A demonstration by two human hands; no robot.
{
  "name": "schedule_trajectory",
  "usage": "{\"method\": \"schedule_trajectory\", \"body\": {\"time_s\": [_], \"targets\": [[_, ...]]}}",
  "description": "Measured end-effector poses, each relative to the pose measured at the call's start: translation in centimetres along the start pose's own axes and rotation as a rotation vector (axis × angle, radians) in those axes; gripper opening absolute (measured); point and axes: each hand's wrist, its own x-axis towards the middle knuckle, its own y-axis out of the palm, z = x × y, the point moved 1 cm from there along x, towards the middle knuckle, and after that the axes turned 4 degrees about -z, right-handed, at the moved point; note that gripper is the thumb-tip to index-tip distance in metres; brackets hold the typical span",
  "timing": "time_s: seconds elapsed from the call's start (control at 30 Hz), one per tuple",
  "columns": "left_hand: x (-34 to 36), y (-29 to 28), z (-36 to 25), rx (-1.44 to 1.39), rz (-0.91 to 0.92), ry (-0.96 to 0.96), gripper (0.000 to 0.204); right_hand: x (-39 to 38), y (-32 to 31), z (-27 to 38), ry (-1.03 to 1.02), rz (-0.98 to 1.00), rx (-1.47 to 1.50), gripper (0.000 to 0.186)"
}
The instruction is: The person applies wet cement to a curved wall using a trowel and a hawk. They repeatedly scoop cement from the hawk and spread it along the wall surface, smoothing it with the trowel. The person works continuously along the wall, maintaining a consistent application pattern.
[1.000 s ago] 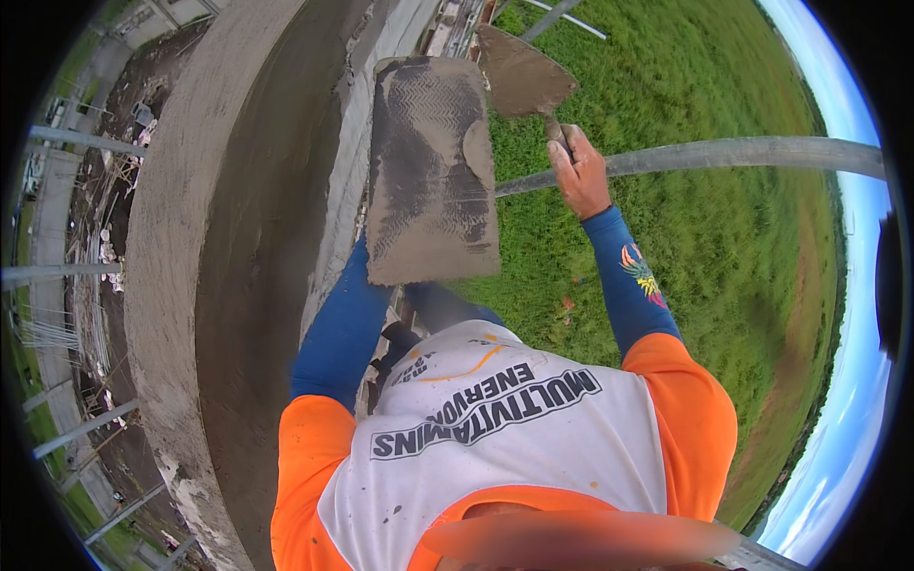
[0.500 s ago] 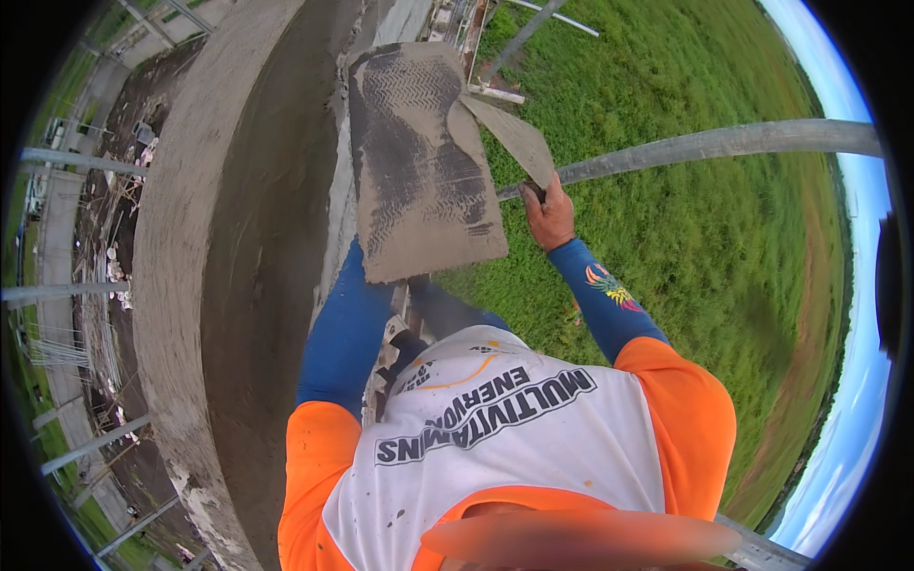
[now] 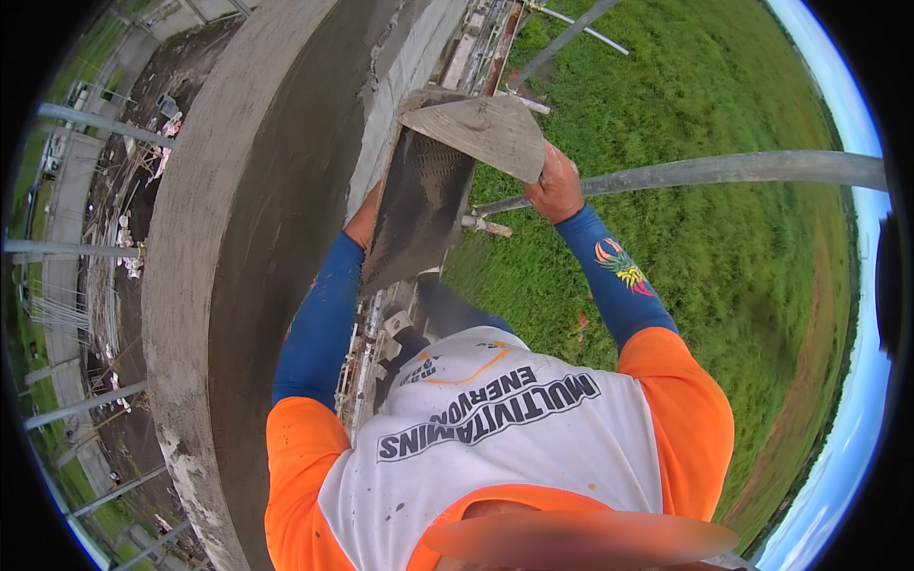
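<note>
My left hand [image 3: 364,217] grips a grey, mortar-smeared board [image 3: 414,219], which is tipped steeply beside the wall; its fingers are partly hidden behind it. My right hand [image 3: 557,186] is closed on a trowel, its handle mostly hidden. The trowel's broad blade [image 3: 476,128], coated in grey mortar, lies across the top end of the board. Just left of the board runs a concrete wall top [image 3: 286,209] with dark, wet-looking plaster and a paler, rough strip along its inner side.
Metal scaffold pipes [image 3: 724,167] cross at right and top, with planks and rails [image 3: 476,38] along the wall's outer side and around my legs. Grass [image 3: 724,266] lies far below. At left are a lower building site with debris [image 3: 124,228] and more pipes [image 3: 81,247].
The board has tipped from lying face-up to a steep slant, uncovering my left hand. The trowel blade has swung leftward over the board's top, with my right hand slightly higher.
</note>
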Motion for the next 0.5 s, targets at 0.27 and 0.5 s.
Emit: {"method": "schedule_trajectory", "body": {"time_s": [0.27,0.5], "targets": [[-12.7,-5.4,8.4,1.044,-0.364,0.136,0.054,5.4,3.3,5.7,-0.465,0.213,0.024,0.039],[-22.2,-5.0,10.5,1.137,-0.47,-0.168,0.055,4.9,10.2,13.7,-0.541,0.519,0.154,0.039]]}}
